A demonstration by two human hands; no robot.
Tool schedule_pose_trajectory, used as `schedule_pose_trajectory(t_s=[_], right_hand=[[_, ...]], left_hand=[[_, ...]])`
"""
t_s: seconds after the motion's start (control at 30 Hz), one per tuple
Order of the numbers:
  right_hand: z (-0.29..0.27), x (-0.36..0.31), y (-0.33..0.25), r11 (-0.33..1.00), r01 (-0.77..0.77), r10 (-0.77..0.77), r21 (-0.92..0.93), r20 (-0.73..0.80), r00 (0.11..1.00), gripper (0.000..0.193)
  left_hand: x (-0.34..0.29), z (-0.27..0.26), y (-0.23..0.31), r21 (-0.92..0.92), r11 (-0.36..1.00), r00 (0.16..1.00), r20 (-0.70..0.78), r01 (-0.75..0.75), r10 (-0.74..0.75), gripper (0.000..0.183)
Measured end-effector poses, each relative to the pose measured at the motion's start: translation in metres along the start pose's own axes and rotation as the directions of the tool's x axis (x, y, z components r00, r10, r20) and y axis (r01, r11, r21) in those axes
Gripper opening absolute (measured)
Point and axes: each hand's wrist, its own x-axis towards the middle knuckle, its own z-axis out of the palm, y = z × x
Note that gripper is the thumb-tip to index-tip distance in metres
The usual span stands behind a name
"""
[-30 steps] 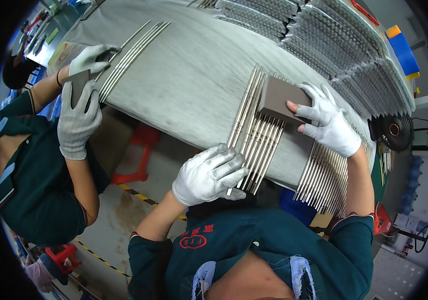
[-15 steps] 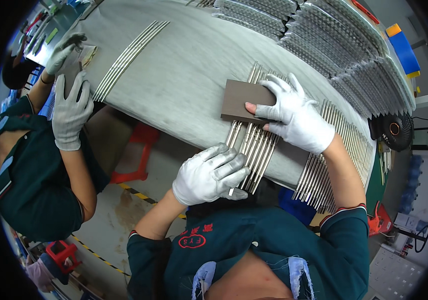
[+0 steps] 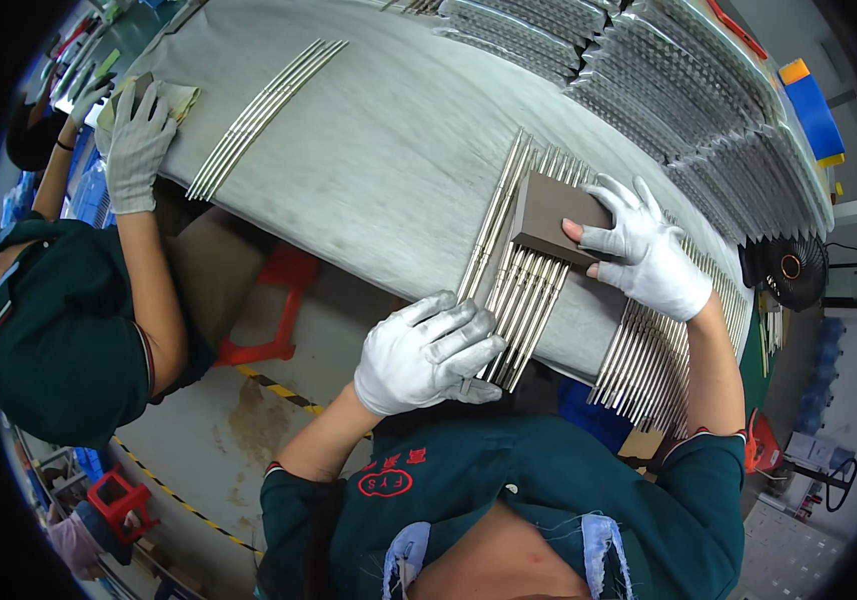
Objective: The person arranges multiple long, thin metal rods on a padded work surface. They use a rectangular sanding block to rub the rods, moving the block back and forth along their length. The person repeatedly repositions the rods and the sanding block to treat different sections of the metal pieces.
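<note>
My right hand (image 3: pixel 648 245), in a white glove with bare thumb and fingertip showing, grips a brown rectangular block (image 3: pixel 551 208) resembling a sanding block. The block lies across a row of slim silver metal rods (image 3: pixel 526 315) on the grey-covered table. Beside that row, on its left, a couple of rods (image 3: pixel 493 225) lie slightly apart. Their near ends run under my left hand (image 3: pixel 428 350), gloved with grey-smudged fingers. Those fingers are closed over the rod ends at the table's front edge; the exact grip is partly hidden.
More silver rods (image 3: pixel 643 365) lie in a wide row at the right. Stacked clear ridged trays (image 3: pixel 668 80) stand along the far side. At the left, a co-worker's gloved hand (image 3: pixel 138 150) rests on a yellowish cloth, near several rods (image 3: pixel 263 120). A black fan (image 3: pixel 790 268) stands right; a red stool (image 3: pixel 273 310) is below.
My right hand has moved right with the block, uncovering the leftmost rods, which now lie apart from the row. My left hand has barely shifted. The co-worker's hands have moved away from their body.
</note>
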Motion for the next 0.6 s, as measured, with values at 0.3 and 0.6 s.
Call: schedule_pose_trajectory(t_s=[0.3, 0.6], right_hand=[[-0.005, -0.011, -0.008, 0.999, 0.008, -0.006, -0.032, 0.042, 0.999, 0.052], [-0.001, 0.008, -0.035, 0.994, 0.107, -0.107, 0.027, 0.003, 0.994, 0.052]], left_hand=[[0.001, -0.001, 0.003, 0.012, 1.000, 0.997, 0.075, -0.010, 0.009, 0.066], [0.012, -0.005, 0.004, 0.002, 0.998, 0.977, 0.204, -0.055, 0.053, 0.065]])
